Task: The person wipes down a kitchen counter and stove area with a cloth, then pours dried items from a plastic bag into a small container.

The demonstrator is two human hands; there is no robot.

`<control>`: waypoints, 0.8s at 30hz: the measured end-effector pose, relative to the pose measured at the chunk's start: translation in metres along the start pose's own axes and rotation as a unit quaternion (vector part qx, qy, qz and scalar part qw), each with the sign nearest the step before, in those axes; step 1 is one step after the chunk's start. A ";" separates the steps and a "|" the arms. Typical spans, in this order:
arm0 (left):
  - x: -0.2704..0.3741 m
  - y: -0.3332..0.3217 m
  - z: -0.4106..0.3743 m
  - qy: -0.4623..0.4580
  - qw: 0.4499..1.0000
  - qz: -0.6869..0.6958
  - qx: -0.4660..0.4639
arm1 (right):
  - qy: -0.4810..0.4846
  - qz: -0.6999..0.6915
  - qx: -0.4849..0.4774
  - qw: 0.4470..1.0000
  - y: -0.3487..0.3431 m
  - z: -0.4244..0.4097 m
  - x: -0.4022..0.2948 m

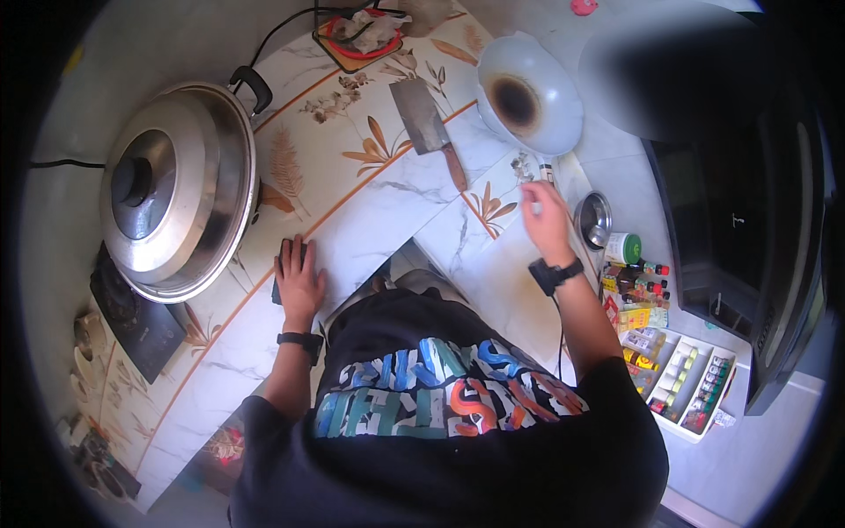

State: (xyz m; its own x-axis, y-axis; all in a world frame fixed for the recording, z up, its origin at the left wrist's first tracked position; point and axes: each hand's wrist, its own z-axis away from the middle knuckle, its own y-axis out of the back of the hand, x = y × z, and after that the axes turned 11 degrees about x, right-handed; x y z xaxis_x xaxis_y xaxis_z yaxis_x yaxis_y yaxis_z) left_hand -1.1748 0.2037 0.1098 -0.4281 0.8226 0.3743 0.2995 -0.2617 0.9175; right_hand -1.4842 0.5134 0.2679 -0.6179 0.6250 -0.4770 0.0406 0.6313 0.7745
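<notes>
My left hand (300,277) lies palm down at the near edge of the marble-patterned table (370,211), its fingers over a dark cloth or pad (276,290) that is mostly covered. On the right, my right hand (546,218) is above the tabletop with curled fingers; whether something small is inside cannot be seen. Just beyond its fingertips is a small pale item with dark marks (546,173). A cleaver (422,119) rests flat between the hands, farther back, with its wooden handle towards me. Behind my right hand stands a white bowl-shaped pan (554,99) with a scorched brown centre.
A large lidded steel wok (178,191) stands at left beside a black induction plate (142,323). At right are a metal bowl (593,214), a green-lidded jar (623,248), sauce bottles (643,284) and a white divided spice tray (686,379). A red-rimmed basket (363,33) sits at the back.
</notes>
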 end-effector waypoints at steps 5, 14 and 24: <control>0.003 -0.017 0.006 0.029 0.997 -0.021 0.072 | -0.157 -0.002 -0.079 0.984 -0.120 -0.003 0.019; 0.002 -0.023 0.003 0.060 0.990 -0.029 0.122 | -0.239 0.158 -0.126 0.950 -0.210 -0.013 0.069; -0.009 -0.008 0.033 0.062 0.992 0.015 0.113 | -0.483 -0.229 -0.205 0.820 -0.181 -0.024 0.043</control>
State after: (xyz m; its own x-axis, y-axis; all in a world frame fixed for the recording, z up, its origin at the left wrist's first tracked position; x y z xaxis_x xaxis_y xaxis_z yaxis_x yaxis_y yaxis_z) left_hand -1.1448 0.2151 0.0950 -0.5130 0.7445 0.4271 0.4907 -0.1538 0.8576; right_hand -1.5369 0.4148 0.1172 0.4239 0.5628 -0.7096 -0.4108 0.8177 0.4032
